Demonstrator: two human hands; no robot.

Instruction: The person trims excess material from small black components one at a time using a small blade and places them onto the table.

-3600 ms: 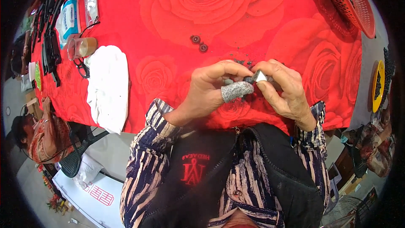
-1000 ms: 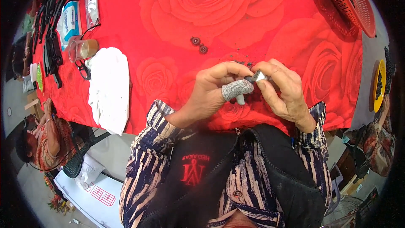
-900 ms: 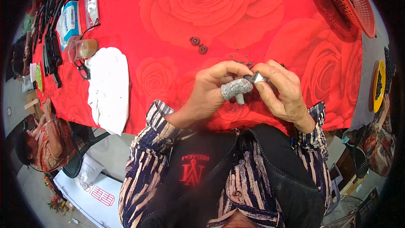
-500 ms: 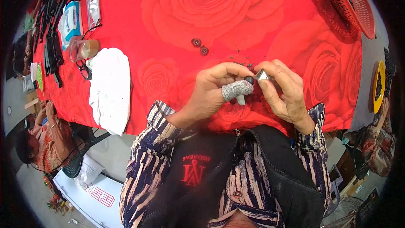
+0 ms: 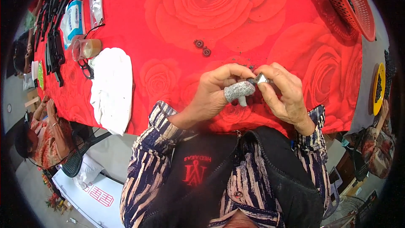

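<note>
My left hand [image 5: 211,90] pinches a small dark part [image 5: 252,80] between its thumb and forefinger. Grey speckled covering wraps that thumb, and a lighter grey cover shows on a finger below it. Shut in my right hand [image 5: 287,95] is a small shiny metal blade [image 5: 262,78], its edge meeting the dark part. Fingertips hide most of the part. Dark crumbs [image 5: 251,66] lie on the red cloth just beyond my hands. Two small dark round pieces [image 5: 202,47] rest farther off, to the left.
A white cloth [image 5: 110,93], a clear cup [image 5: 90,49] of tan liquid and a blue-white packet [image 5: 74,19] lie left, beside long black strips [image 5: 54,55]. A red basket [image 5: 363,12] stands far right, near a yellow dish [image 5: 379,88]. Other people sit at both sides.
The blade has shifted slightly left over the dark part, which is now more covered. My hands stay close together in nearly the same place.
</note>
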